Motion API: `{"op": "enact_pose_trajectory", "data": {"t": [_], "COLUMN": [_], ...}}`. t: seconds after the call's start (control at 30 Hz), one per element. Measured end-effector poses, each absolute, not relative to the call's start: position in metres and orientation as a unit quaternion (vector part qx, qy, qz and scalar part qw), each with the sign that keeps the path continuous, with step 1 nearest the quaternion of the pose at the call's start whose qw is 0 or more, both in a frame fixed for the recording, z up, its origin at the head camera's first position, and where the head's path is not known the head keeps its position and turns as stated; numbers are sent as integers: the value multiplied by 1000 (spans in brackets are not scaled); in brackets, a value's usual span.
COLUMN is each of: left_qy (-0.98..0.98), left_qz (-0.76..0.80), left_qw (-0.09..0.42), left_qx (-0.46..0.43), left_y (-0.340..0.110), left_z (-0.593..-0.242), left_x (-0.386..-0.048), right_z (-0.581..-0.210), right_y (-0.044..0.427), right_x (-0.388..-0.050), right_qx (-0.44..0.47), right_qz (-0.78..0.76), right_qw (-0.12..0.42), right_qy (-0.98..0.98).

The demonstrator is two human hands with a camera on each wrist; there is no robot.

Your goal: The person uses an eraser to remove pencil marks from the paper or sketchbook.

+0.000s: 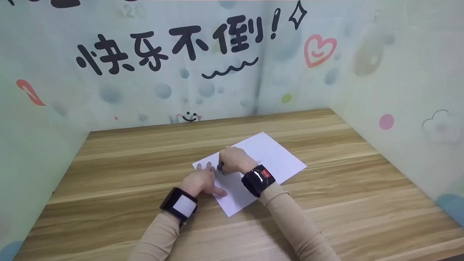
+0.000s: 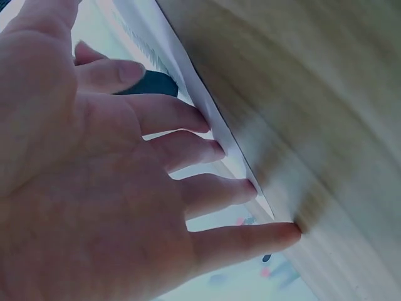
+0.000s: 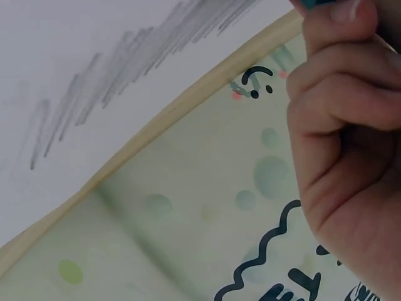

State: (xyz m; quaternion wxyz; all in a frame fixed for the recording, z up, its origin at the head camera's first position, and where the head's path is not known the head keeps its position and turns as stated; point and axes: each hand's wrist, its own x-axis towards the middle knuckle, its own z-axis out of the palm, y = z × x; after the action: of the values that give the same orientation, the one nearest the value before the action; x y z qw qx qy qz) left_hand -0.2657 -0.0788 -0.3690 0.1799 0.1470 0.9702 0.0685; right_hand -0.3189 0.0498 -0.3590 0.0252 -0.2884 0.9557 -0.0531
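A white sheet of paper (image 1: 279, 159) lies at an angle on the wooden table, with grey pencil-like strokes (image 3: 135, 69) across it. My right hand (image 1: 233, 159) pinches a small dark teal, rounded block (image 2: 153, 84) against the paper; its exact kind cannot be made out, and the fingers cover much of it. Spread over the paper's left edge, my left hand (image 1: 201, 181) presses with extended fingers. Its little finger (image 2: 250, 241) reaches past the sheet onto the wood. Both hands are close together, the left just beside the right.
The wooden table (image 1: 127, 174) stretches around the paper on all sides. Printed cloth walls (image 1: 232, 90) with bubbles and lettering stand behind the table and along both sides. Each wrist wears a black strap, the right one (image 1: 259, 179) lying over the paper.
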Motion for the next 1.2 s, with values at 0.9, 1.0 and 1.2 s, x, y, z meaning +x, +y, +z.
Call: {"op": "enact_pose_trajectory", "data": {"t": [0.9,1.0,1.2], "left_qy": [968,967,968], "left_qz": [48,51,47], "left_qw": [190,190,189], "left_qx": [158,163,156], "left_y": [-76,-76,-75], "left_z": [-365,-366,-369], "left_x": [-264,-264,-264], "right_z": [-359,-359,-366], "right_y": [49,49,51], "right_x": [-319,-318,-320], "right_qx": [-287,-290,-294], "right_qz": [-63,-47,-62], "right_qw": [35,37,7], "right_qy": [955,955,954]}}
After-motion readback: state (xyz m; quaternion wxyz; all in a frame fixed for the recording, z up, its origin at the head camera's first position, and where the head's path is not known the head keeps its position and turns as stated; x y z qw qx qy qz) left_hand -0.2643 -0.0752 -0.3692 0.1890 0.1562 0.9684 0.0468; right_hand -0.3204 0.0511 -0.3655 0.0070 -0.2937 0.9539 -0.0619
